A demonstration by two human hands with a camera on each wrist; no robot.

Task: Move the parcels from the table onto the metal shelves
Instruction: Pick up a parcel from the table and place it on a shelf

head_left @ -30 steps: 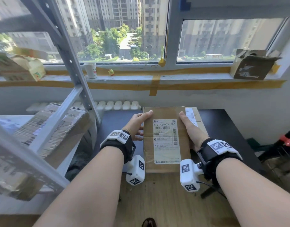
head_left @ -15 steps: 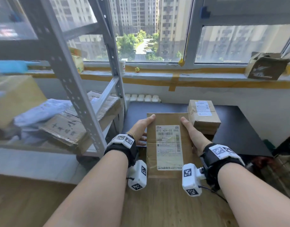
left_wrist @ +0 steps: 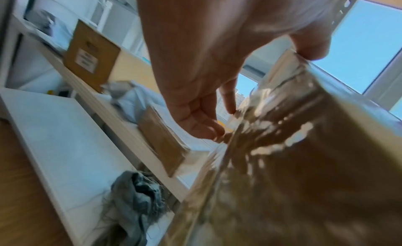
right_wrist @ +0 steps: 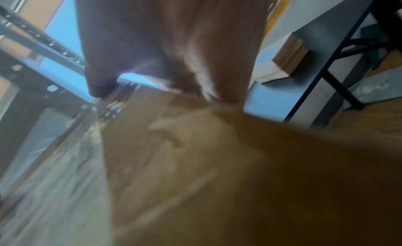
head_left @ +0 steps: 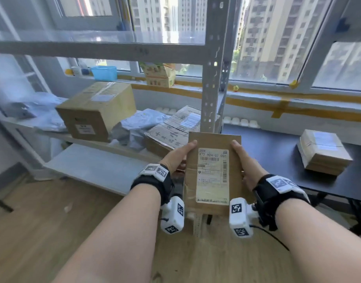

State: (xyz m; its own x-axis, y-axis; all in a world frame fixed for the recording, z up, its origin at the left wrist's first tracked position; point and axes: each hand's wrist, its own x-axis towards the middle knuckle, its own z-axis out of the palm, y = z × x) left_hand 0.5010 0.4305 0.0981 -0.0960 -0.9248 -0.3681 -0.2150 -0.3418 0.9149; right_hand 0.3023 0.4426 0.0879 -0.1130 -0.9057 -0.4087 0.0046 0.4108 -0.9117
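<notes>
A blue plastic basket (head_left: 103, 72) and a small printed carton (head_left: 160, 75) sit apart on the windowsill (head_left: 257, 94).

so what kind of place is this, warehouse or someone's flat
Probably a room in a high-rise flat used as a small parcel store: metal shelves stacked with a cardboard box and grey mailer bags, a labelled parcel in both hands, apartment towers outside.

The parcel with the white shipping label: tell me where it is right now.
In the head view the labelled parcel is centre frame, in the air between the left hand and right hand, in front of the shelf upright, left of the black table.
</notes>
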